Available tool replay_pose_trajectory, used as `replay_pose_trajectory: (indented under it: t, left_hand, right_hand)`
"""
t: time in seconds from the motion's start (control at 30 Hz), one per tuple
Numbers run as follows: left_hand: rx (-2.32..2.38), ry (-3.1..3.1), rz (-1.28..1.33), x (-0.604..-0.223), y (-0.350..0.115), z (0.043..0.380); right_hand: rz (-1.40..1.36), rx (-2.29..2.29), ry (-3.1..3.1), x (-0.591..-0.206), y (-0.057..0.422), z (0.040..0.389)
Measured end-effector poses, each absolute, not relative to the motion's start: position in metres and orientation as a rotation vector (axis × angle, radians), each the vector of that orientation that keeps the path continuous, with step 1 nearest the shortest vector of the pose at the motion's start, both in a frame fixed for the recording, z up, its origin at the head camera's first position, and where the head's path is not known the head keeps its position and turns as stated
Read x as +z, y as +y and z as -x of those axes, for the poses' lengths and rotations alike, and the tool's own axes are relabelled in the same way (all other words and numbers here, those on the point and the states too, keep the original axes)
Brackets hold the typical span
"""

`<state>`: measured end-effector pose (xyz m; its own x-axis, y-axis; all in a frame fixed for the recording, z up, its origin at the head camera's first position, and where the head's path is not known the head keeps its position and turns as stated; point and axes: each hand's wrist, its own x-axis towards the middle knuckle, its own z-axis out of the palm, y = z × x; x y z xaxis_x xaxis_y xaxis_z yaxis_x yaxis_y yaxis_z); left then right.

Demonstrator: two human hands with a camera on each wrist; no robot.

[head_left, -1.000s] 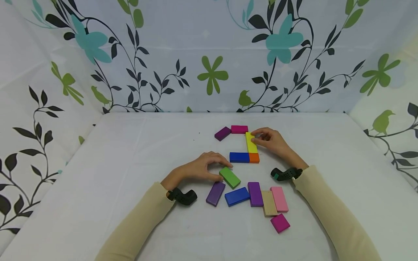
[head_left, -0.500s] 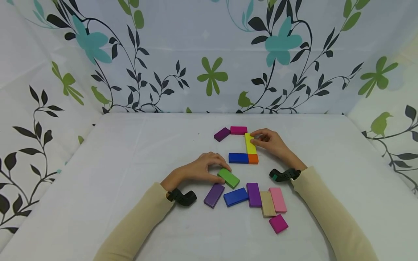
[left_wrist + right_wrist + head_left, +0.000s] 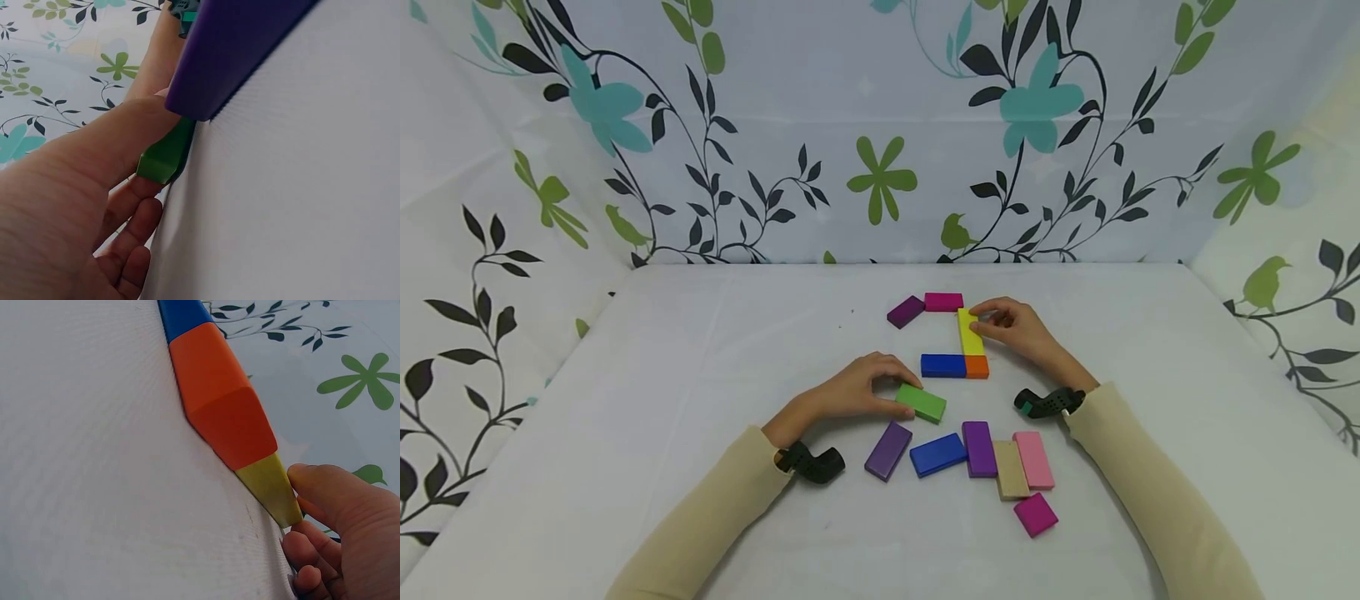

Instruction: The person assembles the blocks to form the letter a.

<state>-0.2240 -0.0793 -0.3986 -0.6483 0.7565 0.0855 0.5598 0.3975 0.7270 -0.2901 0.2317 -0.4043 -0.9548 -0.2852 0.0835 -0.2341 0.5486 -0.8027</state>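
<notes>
While the left hand (image 3: 863, 387) pinches the bright green rectangular block (image 3: 927, 405) between thumb and fingers, the right hand (image 3: 1017, 327) has thumb and fingers pinching the long yellow rectangular block (image 3: 970, 337), end partly covered by fingertips. Green sits just beyond the dark purple rectangular block (image 3: 888, 451); bench (image 3: 722, 350) contact unclear. Left wrist view: purple, cut off at top, hides part of green. Right wrist view: small orange block (image 3: 225, 394), touching yellow, obstructs it; blue rectangular block (image 3: 186, 319) cut off. 5 other coloured blocks (image 3: 979, 449) nearer the person.
</notes>
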Motion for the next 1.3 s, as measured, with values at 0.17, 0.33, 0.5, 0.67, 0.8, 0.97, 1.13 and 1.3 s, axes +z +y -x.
replay_pose_trajectory:
  t: [0.17,0.33,0.5,0.67,0.8,0.97,1.13,1.3]
  left_hand:
    - [1.097,2.427,-1.159,-0.397,-0.081,0.221]
    - [1.125,2.435,-1.134,-0.396,-0.084,0.216]
    - [1.142,2.445,-1.107,-0.396,-0.086,0.212]
    - [1.157,2.456,-1.104,-0.396,-0.088,0.211]
    - [1.202,2.459,-1.097,-0.394,-0.091,0.211]
    - [1.233,2.489,-1.06,-0.394,-0.095,0.212]
    - [1.25,2.52,-1.063,-0.398,-0.098,0.213]
    - [1.269,2.525,-1.041,-0.401,-0.1,0.214]
  right_hand:
    - [0.445,-1.383,2.718,-0.403,0.232,0.291]
    - [0.448,-1.38,2.718,-0.404,0.232,0.292]
    - [0.46,-1.381,2.716,-0.404,0.231,0.291]
    - [0.462,-1.372,2.719,-0.403,0.231,0.291]
    - [0.463,-1.352,2.73,-0.402,0.231,0.293]
    - [0.464,-1.349,2.738,-0.4,0.231,0.294]
    - [0.466,-1.34,2.732,-0.401,0.231,0.293]
    - [0.462,-1.343,2.734,-0.403,0.231,0.291]
